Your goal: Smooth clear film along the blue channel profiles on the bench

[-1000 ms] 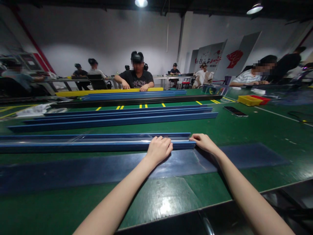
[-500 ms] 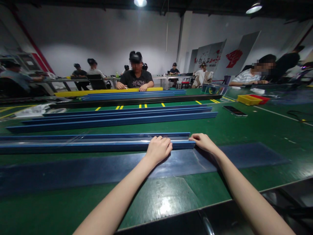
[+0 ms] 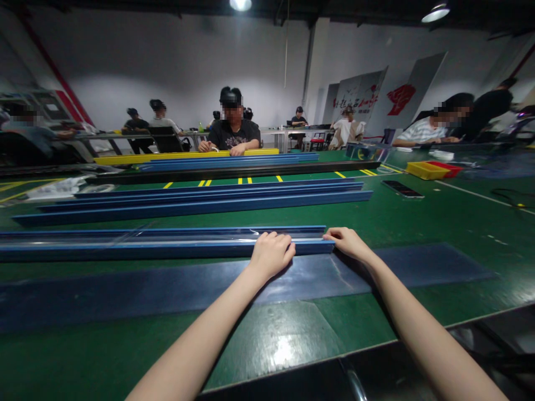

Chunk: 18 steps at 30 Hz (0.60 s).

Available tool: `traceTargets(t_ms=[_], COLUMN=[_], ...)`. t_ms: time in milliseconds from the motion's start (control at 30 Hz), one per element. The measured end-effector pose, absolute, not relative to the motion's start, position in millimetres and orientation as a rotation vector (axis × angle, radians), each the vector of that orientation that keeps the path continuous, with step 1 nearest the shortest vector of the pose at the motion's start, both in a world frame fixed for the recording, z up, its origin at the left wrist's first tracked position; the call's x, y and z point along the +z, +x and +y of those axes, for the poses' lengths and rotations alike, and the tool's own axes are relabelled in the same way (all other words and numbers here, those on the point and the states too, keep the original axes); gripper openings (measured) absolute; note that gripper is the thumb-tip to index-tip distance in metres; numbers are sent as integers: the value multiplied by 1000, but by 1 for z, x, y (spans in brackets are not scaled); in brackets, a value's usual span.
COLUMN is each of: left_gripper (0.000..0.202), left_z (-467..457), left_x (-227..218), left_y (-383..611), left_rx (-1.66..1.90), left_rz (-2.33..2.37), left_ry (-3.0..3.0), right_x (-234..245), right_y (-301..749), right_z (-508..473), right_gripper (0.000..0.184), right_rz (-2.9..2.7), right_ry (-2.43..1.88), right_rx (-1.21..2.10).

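A long blue channel [image 3: 167, 253] lies across the green table, with a clear plastic strip [image 3: 200, 236] along its inside. My left hand [image 3: 272, 252] is curled over the channel's near wall close to its right end, fingers reaching inside. At that right end, my right hand [image 3: 345, 240] has its thumb and fingers closed on the channel's end; the fingertips are partly hidden. Under both forearms a flat translucent plastic sheet [image 3: 167, 289] lies on the table, parallel to the channel.
Beyond are more blue channels [image 3: 209, 206], a black channel [image 3: 251, 171] and a yellow channel [image 3: 167, 158] by a seated person [image 3: 234, 131]. A phone [image 3: 402, 189] and a yellow tray [image 3: 424, 170] stand to the right. Several other people sit further back.
My two hands and the channel stay almost where they were. Across the table, the seated person's hands have shifted slightly to the left along the yellow channel.
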<state>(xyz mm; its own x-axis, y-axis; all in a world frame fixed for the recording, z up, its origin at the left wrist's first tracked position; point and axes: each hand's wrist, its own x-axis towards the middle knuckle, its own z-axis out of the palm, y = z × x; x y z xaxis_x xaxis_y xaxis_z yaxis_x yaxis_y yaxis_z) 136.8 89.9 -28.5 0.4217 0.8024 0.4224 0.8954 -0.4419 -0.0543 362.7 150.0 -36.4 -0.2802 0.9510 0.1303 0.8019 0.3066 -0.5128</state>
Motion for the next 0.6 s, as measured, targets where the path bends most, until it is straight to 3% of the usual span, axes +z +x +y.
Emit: traceTargets(t_ms=[600], left_gripper=[30], left_z=[90], left_x=[-28], left_y=[137], left_rx=[-515], left_rz=[-1508], left_ry=[-2409], right_x=[-35], right_y=[362], right_z=[151], right_gripper=[31], right_rz=[-2209], right_ry=[-1590], right_rx=[470])
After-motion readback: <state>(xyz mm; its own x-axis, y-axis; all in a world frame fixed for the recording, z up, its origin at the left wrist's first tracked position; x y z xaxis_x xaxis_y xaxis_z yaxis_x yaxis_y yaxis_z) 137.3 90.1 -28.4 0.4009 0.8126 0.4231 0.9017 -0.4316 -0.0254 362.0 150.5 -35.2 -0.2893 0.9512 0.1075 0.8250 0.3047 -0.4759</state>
